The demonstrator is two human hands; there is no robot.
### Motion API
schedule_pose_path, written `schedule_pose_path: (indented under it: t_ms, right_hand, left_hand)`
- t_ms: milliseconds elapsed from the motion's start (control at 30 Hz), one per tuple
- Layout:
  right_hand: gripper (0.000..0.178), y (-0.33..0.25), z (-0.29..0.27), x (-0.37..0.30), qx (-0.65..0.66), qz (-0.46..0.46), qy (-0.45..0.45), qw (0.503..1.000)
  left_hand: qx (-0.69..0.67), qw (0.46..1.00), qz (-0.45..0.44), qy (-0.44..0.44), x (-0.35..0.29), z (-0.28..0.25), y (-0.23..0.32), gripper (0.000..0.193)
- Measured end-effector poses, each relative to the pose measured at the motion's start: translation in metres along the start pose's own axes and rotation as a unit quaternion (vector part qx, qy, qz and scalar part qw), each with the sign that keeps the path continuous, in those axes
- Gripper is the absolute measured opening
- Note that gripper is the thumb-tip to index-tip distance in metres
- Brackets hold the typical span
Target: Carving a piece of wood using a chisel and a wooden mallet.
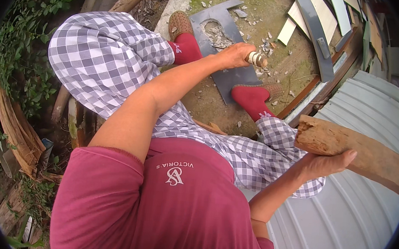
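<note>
My left hand (236,55) is closed around a short tool with a wooden handle (257,59) bound in white; its working end is hidden beneath the hand. Directly below lies a flat dark grey slab (229,82) on the ground, with a rough round hole (214,29) broken through it and grey chips in and beside the hole. Out to the right, my right hand (326,165) grips a thick block of wood (349,144), thumb along its near side. The block is held up off the ground, one end ragged and worn.
My feet in red socks and brown clogs (181,25) are on either side of the slab. Ribbed pale metal sheeting (344,208) covers the right side. Long boards and strips (314,35) lean at the upper right. Split logs (16,132) and green plants (20,28) line the left.
</note>
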State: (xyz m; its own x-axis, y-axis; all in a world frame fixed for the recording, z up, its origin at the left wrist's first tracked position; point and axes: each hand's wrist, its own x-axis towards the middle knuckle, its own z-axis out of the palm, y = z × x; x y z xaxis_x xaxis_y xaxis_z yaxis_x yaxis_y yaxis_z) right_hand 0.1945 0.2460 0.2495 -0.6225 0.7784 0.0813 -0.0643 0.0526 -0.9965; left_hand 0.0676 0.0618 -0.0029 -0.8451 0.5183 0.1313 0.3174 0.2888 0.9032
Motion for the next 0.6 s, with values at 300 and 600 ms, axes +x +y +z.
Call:
schedule_pose_path:
  t_ms: [300,600]
  right_hand:
    - [0.051,0.102,0.013,-0.065,-0.197,0.224,-0.326,0.897]
    - [0.051,0.107,-0.016,-0.017,-0.031,0.247,-0.179,0.952]
  left_hand:
    - [-0.004,0.999,-0.028,-0.044,0.002,0.004,-0.004,0.028]
    - [0.04,0.998,-0.003,-0.047,0.004,0.013,0.024,0.025]
